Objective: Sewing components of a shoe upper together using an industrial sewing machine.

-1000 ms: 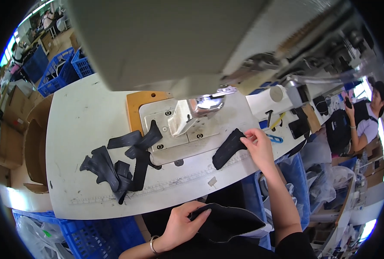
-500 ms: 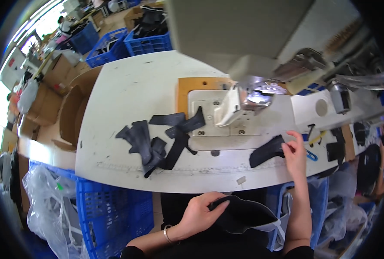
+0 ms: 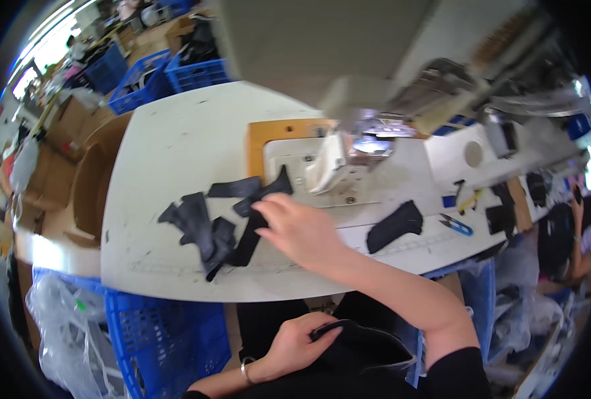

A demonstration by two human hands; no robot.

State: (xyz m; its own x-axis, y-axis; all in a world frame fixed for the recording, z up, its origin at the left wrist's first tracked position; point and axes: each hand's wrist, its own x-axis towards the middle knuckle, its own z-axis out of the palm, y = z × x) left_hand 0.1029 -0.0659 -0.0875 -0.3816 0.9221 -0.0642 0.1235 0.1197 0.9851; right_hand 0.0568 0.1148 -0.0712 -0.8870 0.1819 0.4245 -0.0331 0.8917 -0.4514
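Down by my lap, my left hand [image 3: 302, 342] pinches the edge of a black fabric piece [image 3: 362, 346] whose upper opening gapes like a pouch. My right hand [image 3: 302, 233] stretches across the white table, thumb and fingers apart, at the right side of several loose black fabric pieces [image 3: 192, 223]. Its fingertips overlap the strip nearest the machine; whether they touch it I cannot tell. One separate black fabric piece [image 3: 395, 226] lies flat to the right of that forearm. Behind the hand stands the sewing machine [image 3: 355, 149], over its metal plate.
Blue-handled thread snips [image 3: 456, 225] and a yellow tool [image 3: 471, 201] lie at the table's right. A blue crate [image 3: 169, 339] and plastic bags [image 3: 69, 332] stand below its left edge. Cardboard boxes [image 3: 86, 186] are at the far left. Another person's arm [image 3: 578, 259] shows far right.
My right hand has left the single black piece, which stays on the table, and swung left to the loose pieces. My left hand keeps hold of its fabric. The view has shifted slightly.
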